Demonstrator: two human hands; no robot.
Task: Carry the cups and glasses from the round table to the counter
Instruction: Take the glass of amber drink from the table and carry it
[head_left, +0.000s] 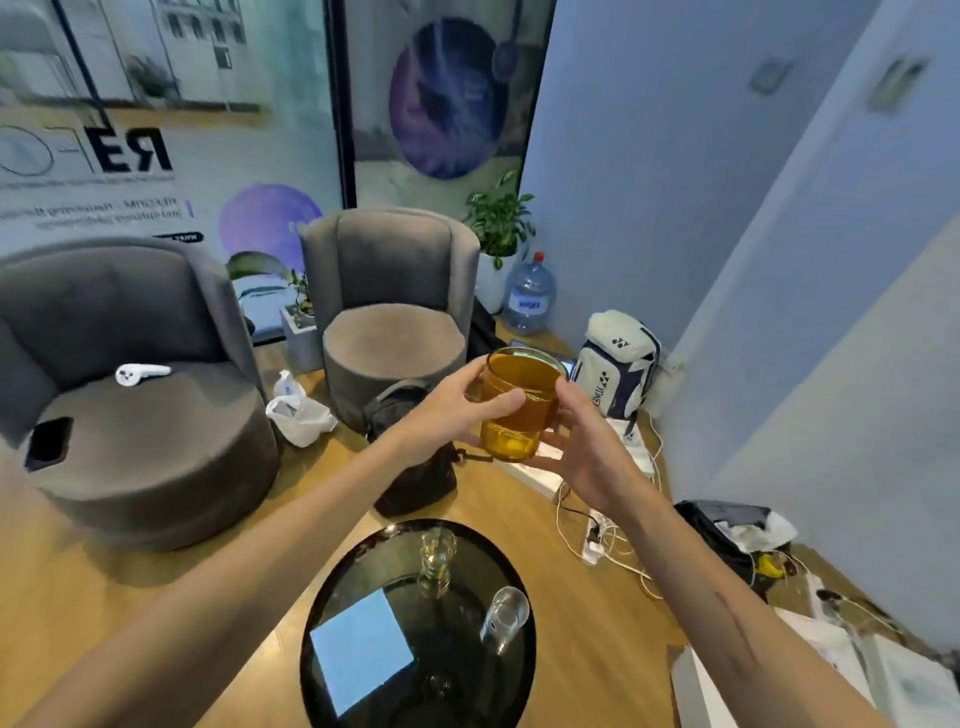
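The fingers (506, 400) of the left hand (452, 410) curl round the near side of the amber glass (514, 410), thumb across its front. The right hand (582, 447) cups it from the other side and beneath, its fingers wrapped behind where they are mostly hidden. So both hands grip the one glass, held upright in the air well above and beyond the bench (332, 587), over the floor.

On the bench, a round black top, two pieces are not yet carried: a small faceted glass (438, 553) near the far edge and a clear glass (506, 616) toward the right edge; the wide lens makes it hard to tell whether that one stands straight. A pale blue paper (361, 657) lies flat on the near left part. The counter is not in view.

The amber colour may be the glass itself or a drink inside; I cannot tell which. If it is liquid, a quick turn could slop it over the rim. The floor to the right is strewn with white cables (613, 535) and a power strip (592, 540), a dark bag (415, 467) sits just beyond the bench, and a backpack (621, 371) leans by the wall. A foot caught in any of these, with both hands occupied, would probably cost the glass.
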